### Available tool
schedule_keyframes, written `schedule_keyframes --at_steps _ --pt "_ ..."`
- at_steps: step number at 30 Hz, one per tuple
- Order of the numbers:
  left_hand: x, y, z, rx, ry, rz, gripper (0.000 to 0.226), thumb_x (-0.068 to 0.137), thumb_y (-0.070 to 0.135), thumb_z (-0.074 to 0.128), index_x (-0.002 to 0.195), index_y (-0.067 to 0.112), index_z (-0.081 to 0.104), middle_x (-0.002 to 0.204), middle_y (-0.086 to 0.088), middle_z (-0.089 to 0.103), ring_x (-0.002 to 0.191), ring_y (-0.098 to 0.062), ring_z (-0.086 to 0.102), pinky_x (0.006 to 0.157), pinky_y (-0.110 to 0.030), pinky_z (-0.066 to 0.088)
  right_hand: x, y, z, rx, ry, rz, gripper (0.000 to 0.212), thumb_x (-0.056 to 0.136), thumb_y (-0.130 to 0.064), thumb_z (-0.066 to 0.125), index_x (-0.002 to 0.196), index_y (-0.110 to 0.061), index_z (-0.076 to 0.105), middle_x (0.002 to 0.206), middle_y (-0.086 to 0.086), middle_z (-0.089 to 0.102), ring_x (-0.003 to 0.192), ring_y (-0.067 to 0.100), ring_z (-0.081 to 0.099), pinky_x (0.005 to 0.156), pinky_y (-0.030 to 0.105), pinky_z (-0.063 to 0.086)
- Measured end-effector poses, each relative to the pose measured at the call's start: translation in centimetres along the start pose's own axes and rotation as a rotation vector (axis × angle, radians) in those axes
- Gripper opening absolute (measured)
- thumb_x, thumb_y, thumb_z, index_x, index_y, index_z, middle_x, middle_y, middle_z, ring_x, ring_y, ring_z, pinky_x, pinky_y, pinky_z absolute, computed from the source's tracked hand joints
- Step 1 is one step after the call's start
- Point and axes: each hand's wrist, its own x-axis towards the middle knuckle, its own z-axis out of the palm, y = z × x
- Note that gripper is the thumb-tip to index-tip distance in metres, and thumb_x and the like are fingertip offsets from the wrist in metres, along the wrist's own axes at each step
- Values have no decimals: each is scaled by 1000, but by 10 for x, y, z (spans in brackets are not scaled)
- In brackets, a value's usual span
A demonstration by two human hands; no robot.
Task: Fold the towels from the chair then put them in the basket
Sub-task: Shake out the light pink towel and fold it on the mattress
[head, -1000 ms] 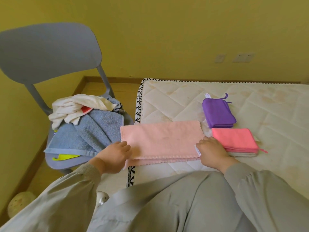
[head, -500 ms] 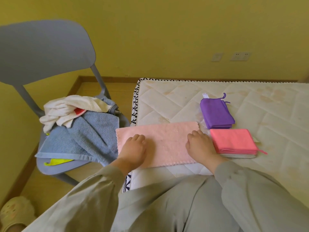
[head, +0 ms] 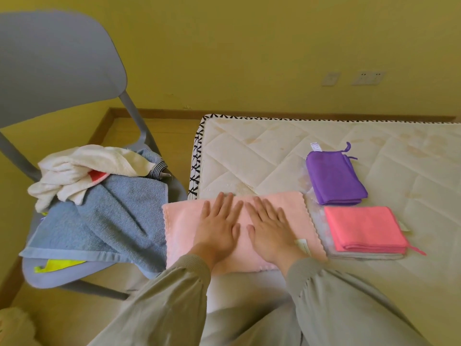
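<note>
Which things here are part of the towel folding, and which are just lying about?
Job: light pink towel under the flat left hand and right hand; blue towel, white towel and yellow cloth on the chair; folded purple towel and coral towel.
Lying about: mattress (just the work surface), wall sockets.

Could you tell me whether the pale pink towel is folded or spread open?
Probably folded: the pale pink towel shows a second layer along its near edge; left hand and right hand lie flat on it.
</note>
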Motion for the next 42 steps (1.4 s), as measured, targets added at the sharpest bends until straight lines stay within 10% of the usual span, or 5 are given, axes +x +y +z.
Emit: schedule_keyframes --at_steps 19,31,37,42 --pt "1 38 8 -89 38 -72 63 95 50 18 152 31 0 160 0 -12 145 -23 -18 114 -50 -8 2 33 -21 244 207 498 52 95 -25 37 143 -7 27 156 16 15 142 30 18 115 39 19" --pt "5 36 19 -65 21 -79 69 87 54 2 151 30 -7 158 0 -17 141 -21 -27 112 -48 -16 16 47 -34 644 241 747 33 76 -15 61 109 -8 60 105 14 67 99 33 63 80 36 53" --pt "8 36 14 -92 -48 -75 64 94 44 22 152 25 6 159 -2 -14 145 -24 -20 114 -51 -12 17 46 -49 779 464 781 25 88 -20 49 84 -2 65 89 20 66 87 38 59 66 28 33" --pt "11 32 -11 -302 -125 -98 59 92 35 37 147 22 23 160 -1 2 147 -22 -6 116 -49 -4 7 37 -64 862 530 577 43 84 -8 53 50 -15 28 49 -2 31 51 20 28 45 30 19"
